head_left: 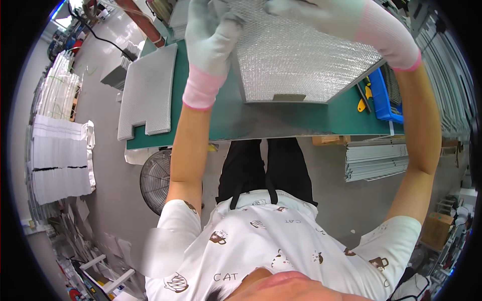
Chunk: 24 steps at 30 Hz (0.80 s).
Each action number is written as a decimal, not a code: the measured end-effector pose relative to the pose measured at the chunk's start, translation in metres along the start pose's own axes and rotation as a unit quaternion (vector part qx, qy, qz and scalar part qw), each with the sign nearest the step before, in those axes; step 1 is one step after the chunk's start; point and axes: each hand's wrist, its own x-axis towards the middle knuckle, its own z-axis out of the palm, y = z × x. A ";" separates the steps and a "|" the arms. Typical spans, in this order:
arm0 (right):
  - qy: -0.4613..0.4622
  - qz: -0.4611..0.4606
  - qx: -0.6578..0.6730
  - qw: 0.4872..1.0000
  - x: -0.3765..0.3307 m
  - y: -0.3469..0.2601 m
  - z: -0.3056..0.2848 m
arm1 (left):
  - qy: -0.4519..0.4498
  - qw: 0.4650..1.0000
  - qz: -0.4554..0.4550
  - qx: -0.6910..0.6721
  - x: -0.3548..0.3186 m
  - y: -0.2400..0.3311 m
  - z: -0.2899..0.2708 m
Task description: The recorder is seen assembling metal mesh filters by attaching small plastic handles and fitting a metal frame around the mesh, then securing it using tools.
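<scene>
A silver mesh panel (301,65) in a thin grey metal frame rises tilted from the green worktable (236,120). A small brownish rectangle (289,98) sits at its near edge. My left hand (213,40), in a white glove with a pink cuff, is closed at the panel's left edge, thumb toward the mesh. My right hand (316,17), gloved alike, reaches across the panel's far part with its fingers curled in close to the mesh. Whatever those fingers hold is hidden, and the panel's far end runs out of view.
A notched mesh sheet (148,90) overhangs the table's left edge. At the right lie a blue bin (384,95) and yellow-handled tools (367,95). A floor fan (156,175) stands under the left side, and metal strips (376,160) are stacked beneath the right.
</scene>
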 end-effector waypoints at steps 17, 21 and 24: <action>0.133 0.432 -0.051 0.890 -0.189 0.100 0.187 | -0.211 0.796 0.247 0.511 0.007 -0.005 0.056; -0.096 0.502 -0.236 0.827 -0.239 0.142 0.248 | -0.092 0.803 0.208 0.551 -0.013 -0.022 0.078; 0.035 0.490 -0.127 0.862 -0.222 0.129 0.223 | -0.097 0.788 0.169 0.585 0.000 -0.027 0.086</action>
